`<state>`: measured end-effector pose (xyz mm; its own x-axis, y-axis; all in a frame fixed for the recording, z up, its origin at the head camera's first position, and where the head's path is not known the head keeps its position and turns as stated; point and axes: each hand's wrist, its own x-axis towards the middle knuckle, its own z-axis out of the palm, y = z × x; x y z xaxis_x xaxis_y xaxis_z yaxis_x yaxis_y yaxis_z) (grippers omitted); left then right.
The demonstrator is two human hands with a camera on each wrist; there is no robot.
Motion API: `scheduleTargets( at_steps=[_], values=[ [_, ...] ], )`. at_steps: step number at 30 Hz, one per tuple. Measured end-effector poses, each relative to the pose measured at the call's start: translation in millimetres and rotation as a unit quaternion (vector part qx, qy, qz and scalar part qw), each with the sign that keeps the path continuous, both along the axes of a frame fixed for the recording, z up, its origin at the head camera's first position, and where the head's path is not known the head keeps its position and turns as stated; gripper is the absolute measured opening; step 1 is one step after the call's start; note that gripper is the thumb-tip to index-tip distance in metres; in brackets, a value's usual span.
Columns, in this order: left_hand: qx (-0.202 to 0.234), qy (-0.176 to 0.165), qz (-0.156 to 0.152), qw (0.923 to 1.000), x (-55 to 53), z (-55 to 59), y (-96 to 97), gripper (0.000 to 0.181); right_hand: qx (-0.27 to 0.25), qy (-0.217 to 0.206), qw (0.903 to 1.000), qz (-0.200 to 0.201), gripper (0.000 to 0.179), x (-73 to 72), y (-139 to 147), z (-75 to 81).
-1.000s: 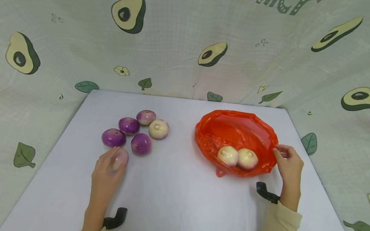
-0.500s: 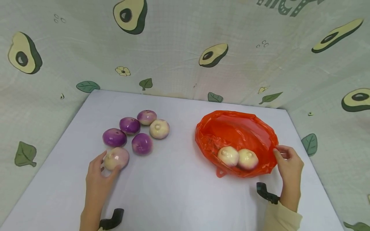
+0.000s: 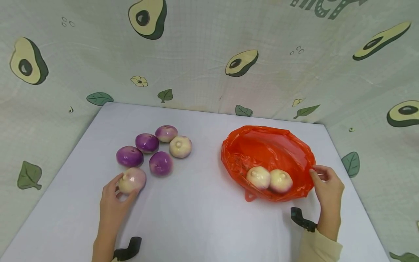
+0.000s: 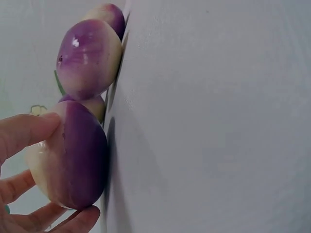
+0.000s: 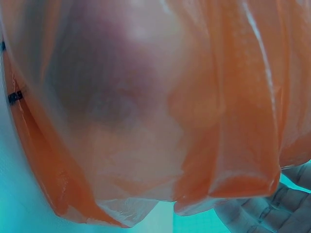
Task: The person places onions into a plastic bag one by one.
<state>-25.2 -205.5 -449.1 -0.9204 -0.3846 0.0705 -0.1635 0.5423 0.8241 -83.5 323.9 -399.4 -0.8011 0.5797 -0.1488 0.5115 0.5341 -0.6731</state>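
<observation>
In the head view, my left hand [image 3: 112, 203] holds a shiny purple-and-white onion [image 3: 133, 180] on the white table, thumb on one side and fingers on the other. The left wrist view shows the same onion [image 4: 80, 155] between thumb and fingertips, its purple half against the table. My right hand [image 3: 328, 189] pinches the right rim of a red plastic bag [image 3: 265, 143], which lies with its mouth open. Two pale onions, one left [image 3: 258, 177] and one right [image 3: 280, 181], sit inside it. In the right wrist view, the bag's film [image 5: 243, 121] hides most of the hand.
Beyond the held onion lie several more: purple ones at left [image 3: 130, 156], middle [image 3: 147, 142] and front [image 3: 160, 163], a pinkish one [image 3: 166, 133] and a pale one [image 3: 180, 146]. Avocado-print cloth [image 3: 196, 54] hangs behind the white table [image 3: 203, 218].
My left hand has drawn back from over the onion, its fingers spreading, then moved slightly in to hold it from the left. The right hand and bag have stayed in place.
</observation>
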Motion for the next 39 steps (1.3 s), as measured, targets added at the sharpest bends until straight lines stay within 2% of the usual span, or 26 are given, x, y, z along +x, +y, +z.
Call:
scheduleTargets(
  at_steps=[8, 18, 25, 30, 39],
  values=[
    [-0.002, -0.021, 0.003, 0.9998, 1.9, 3.6, -0.2, 0.066, 0.007, -0.001, 1.0000, 0.000, 0.052, 0.2, 0.7, -0.2],
    [-0.008, 0.002, 0.007, 0.9999, 0.5, 11.3, 4.7, 0.067, 0.000, -0.003, 1.0000, -0.004, 0.052, 0.5, 0.2, 0.3],
    [-0.002, 0.016, -0.009, 0.9998, -1.7, 17.7, 12.9, 0.064, 0.003, -0.002, 1.0000, -0.003, 0.052, -0.4, 0.0, -0.1],
    [-0.001, 0.011, -0.027, 0.9996, -4.2, 17.4, 18.9, 0.064, 0.002, -0.003, 1.0000, -0.004, 0.052, -0.3, 0.2, 0.0],
    [-0.006, 0.037, -0.061, 0.9974, -13.4, 18.9, 30.6, 0.063, 0.002, -0.002, 1.0000, -0.004, 0.052, -0.3, 0.4, 0.4]
  ],
)
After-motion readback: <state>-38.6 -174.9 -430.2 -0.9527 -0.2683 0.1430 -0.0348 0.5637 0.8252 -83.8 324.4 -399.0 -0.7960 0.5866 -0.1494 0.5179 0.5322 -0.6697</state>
